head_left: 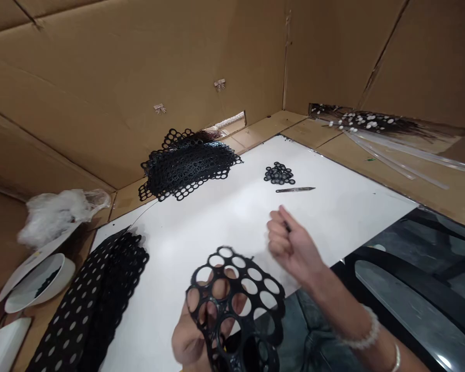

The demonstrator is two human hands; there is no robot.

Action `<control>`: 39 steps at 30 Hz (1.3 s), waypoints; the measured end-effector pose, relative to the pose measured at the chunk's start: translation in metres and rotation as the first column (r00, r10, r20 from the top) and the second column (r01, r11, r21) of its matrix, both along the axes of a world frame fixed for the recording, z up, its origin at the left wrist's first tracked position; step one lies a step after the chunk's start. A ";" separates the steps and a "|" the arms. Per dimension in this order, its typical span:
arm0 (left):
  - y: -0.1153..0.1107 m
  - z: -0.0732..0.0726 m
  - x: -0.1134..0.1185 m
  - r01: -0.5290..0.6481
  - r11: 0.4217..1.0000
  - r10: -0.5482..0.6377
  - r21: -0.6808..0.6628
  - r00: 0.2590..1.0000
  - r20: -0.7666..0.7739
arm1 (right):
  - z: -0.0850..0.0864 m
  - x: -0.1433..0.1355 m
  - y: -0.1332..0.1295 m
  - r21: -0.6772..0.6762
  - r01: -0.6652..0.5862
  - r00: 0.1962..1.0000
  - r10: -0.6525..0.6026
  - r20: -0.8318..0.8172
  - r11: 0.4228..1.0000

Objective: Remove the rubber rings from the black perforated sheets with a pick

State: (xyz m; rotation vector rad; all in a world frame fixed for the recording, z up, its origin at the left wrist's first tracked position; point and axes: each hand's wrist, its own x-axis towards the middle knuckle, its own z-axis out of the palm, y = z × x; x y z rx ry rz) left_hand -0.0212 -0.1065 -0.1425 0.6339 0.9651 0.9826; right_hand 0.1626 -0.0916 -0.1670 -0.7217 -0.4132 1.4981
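A black lattice of joined rings (251, 274) is at the bottom centre, held up by my left hand (201, 325), whose fingers show behind its holes. To the right, my right hand (294, 245) is raised over the white board, fingers curled into a pinch on a small dark piece that is mostly hidden. Beyond it lie a little pile of loose black rings (279, 174) and a thin pointed tool (295, 189).
A heap of black ring mesh (189, 165) sits at the back of the white board (170, 222). Dotted black fabric (77, 310) covers its left side. Far left are a white bowl (58, 281) and a plastic bag (62, 212). Clear strips (403, 155) lie at right.
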 end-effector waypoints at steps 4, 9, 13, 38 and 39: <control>-0.005 0.004 -0.009 -0.083 0.991 0.071 0.103 0.990 0.118 | 0.009 0.053 0.015 0.083 0.112 0.872 -0.137 0.470 0.990; -0.002 0.001 0.004 -0.005 0.998 -0.005 0.056 0.984 0.180 | 0.005 0.098 0.072 0.084 0.079 -0.168 -0.070 0.983 0.993; 0.005 0.005 0.007 0.119 0.989 -0.132 0.092 0.980 0.149 | -0.013 0.114 0.116 0.022 0.094 -0.452 0.023 0.892 0.995; 0.018 0.015 -0.015 0.056 0.995 -0.066 0.088 0.991 0.117 | -0.055 0.033 0.063 -0.089 -0.586 -0.616 -0.372 0.695 0.805; 0.017 0.017 -0.016 0.030 0.995 -0.041 0.092 0.992 0.116 | -0.059 0.034 0.060 -0.090 -0.590 -0.603 -0.364 0.709 0.803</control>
